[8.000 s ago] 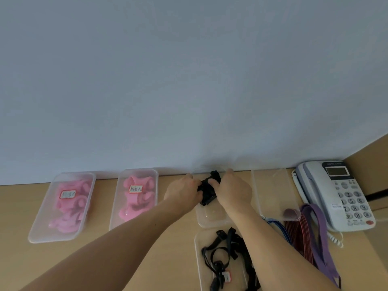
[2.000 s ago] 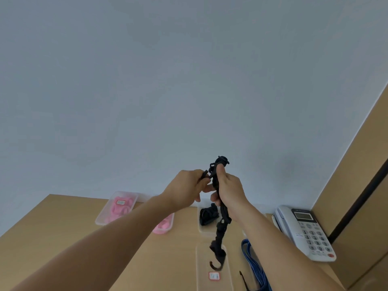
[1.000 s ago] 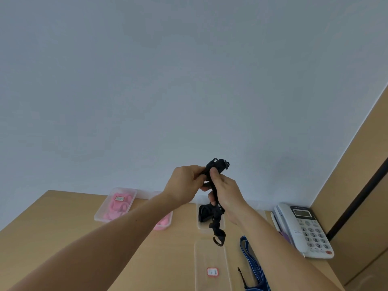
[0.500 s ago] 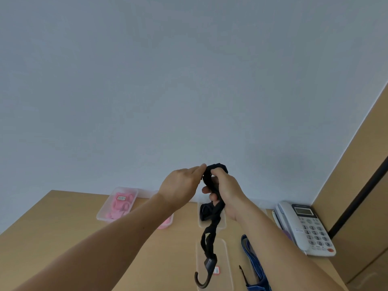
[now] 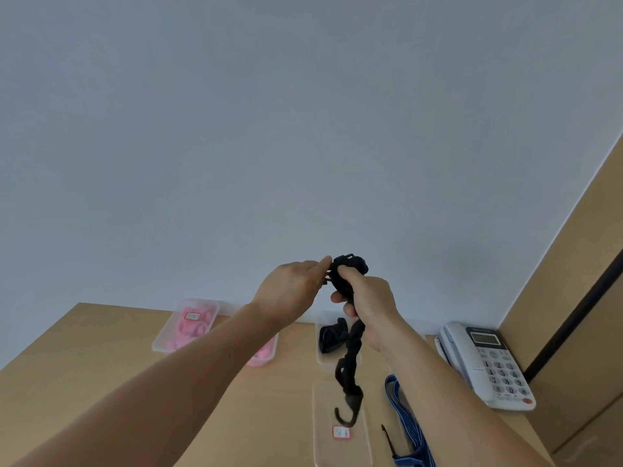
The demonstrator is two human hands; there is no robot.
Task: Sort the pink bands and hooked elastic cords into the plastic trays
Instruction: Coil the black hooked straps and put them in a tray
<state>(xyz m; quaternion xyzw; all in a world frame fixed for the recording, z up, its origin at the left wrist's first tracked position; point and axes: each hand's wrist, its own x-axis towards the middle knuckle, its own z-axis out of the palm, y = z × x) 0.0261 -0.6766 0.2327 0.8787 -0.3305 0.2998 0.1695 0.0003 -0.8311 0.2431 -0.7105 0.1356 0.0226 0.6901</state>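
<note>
I hold a black hooked elastic cord (image 5: 350, 355) up in the air above the desk. My right hand (image 5: 367, 298) grips its bunched upper part, and my left hand (image 5: 293, 288) pinches the bundle's top with its fingertips. The cord's free end hangs down, its hook over a clear labelled tray (image 5: 340, 446). Behind that tray, another clear tray (image 5: 322, 357) holds a rolled black cord (image 5: 332, 338). At the back left, two clear trays (image 5: 161, 342) (image 5: 269, 352) hold pink bands (image 5: 192, 326); my left forearm covers much of the second one.
A blue striped cord (image 5: 409, 429) with a dark hook lies on the wooden desk (image 5: 101, 365) right of the near tray. A white desk phone (image 5: 488, 362) stands at the back right beside a wooden side panel (image 5: 573, 298). A plain wall rises behind.
Over the last second my hands kept bundling the cord's top while its free end dropped lower and swung. Eight seconds ago I was setting a rolled black cord into the back tray.
</note>
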